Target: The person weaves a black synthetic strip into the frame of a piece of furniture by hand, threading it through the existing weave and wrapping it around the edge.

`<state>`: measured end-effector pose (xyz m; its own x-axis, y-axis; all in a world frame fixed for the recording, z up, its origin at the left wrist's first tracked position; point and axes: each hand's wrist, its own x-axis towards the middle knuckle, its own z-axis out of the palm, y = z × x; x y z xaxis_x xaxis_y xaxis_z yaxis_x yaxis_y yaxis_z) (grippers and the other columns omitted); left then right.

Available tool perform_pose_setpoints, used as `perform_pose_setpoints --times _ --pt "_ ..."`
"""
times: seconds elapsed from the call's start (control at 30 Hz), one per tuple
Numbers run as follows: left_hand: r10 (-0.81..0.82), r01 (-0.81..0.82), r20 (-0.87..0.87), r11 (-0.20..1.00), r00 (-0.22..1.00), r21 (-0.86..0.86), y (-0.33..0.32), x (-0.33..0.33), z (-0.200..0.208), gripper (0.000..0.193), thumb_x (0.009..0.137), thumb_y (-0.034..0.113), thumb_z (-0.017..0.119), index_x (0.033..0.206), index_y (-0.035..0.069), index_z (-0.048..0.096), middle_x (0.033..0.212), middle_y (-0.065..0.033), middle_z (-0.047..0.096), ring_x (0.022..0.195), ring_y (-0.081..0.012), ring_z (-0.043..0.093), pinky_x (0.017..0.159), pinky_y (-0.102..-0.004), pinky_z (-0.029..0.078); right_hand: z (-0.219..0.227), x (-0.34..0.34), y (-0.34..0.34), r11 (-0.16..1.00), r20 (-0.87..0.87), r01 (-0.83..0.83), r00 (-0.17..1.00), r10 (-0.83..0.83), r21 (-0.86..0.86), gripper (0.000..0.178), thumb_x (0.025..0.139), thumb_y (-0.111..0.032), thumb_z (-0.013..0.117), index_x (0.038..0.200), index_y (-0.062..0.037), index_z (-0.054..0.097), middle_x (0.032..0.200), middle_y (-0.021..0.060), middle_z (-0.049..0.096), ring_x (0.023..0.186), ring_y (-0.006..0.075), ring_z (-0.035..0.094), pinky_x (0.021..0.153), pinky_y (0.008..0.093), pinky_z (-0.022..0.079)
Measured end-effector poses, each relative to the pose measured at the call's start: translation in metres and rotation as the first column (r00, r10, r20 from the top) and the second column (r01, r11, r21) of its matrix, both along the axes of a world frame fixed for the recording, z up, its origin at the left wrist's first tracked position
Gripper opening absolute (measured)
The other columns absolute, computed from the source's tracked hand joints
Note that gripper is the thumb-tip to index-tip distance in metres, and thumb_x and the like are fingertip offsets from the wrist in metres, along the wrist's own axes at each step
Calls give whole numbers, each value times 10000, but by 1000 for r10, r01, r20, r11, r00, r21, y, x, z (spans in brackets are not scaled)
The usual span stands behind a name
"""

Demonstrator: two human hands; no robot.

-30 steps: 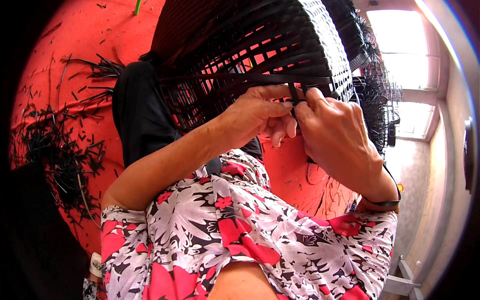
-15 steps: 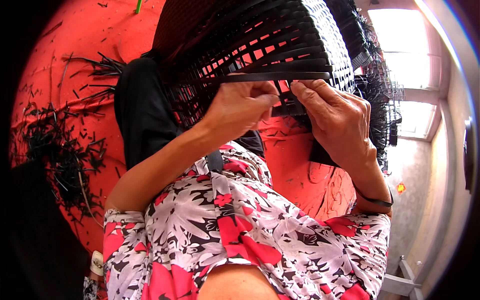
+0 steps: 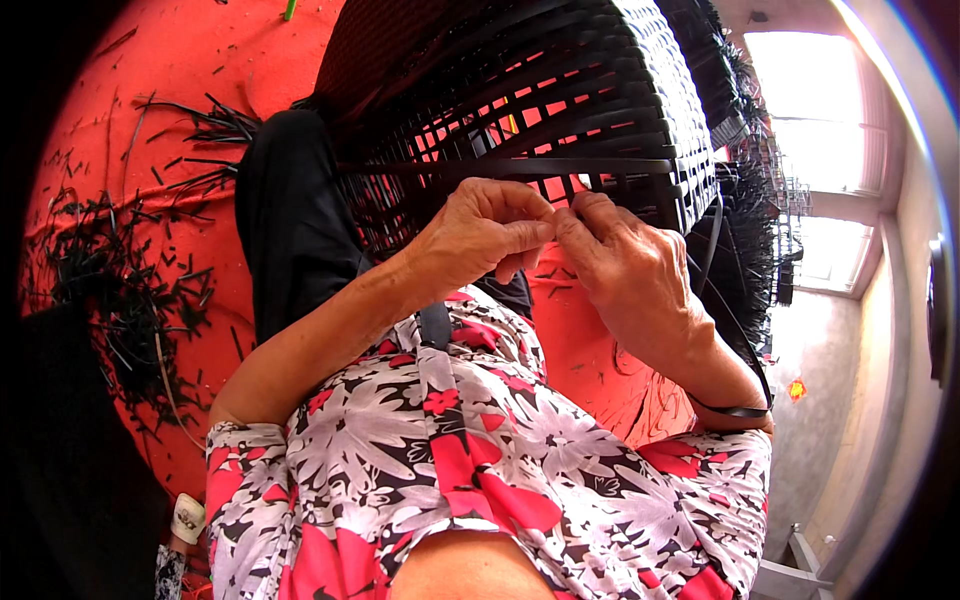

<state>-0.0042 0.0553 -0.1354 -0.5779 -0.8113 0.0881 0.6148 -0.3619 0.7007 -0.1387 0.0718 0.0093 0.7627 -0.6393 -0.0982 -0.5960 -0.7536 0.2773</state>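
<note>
Now with fingertips drawn together, against a visible gap half a second ago; probably a shift to finer work on a strip, still mid-weave. From far left, past black strip clippings (image 3: 120, 300) on red floor cloth (image 3: 230, 50); on to the left hand (image 3: 485, 228), thumb and forefinger pinched close, other fingers loosely curled; just beyond, up to the partly woven black basket (image 3: 500, 60), with a flat black strip (image 3: 600, 166) across its open lattice; next to the right hand (image 3: 632, 262), pinched likewise, touching or nearly touching the left; impossible to tell what, if anything, between either hand's fingertips; lastly to a loose black strand (image 3: 714, 238) beside the right hand.
</note>
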Motion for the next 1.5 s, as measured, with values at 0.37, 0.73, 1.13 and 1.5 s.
perform_pose_setpoints --times 0.37,0.73,1.13,1.5 --pt "-133 137 -41 979 990 153 -7 -21 -10 158 911 45 481 1035 23 577 712 -67 622 507 -138 601 464 -252 501 -6 11 -9 984 -188 180 966 -179 -9 183 721 -54 634 859 48 570 812 161 563 707 255 658 544 331 528" --pt "-114 200 -346 953 931 226 -10 -35 -31 110 898 93 581 976 37 633 684 -108 653 471 -173 617 411 -264 502 -11 18 -9 992 -382 117 916 -124 -43 186 723 -122 656 833 -9 557 832 130 545 702 250 636 537 343 511" --pt "-61 181 -431 953 901 245 -6 -29 -28 70 879 57 602 913 46 662 722 -54 653 536 -154 624 426 -280 508 -19 12 -5 997 -186 -19 982 5 -72 339 707 -244 707 848 9 531 807 108 524 709 211 610 496 280 498" --pt "-4 125 -363 942 932 310 -6 -36 -25 137 903 49 548 790 32 624 649 -89 625 459 -185 598 417 -284 487 0 32 -20 972 -397 142 916 -57 189 358 724 -219 725 899 56 575 784 158 613 770 271 655 617 339 513"
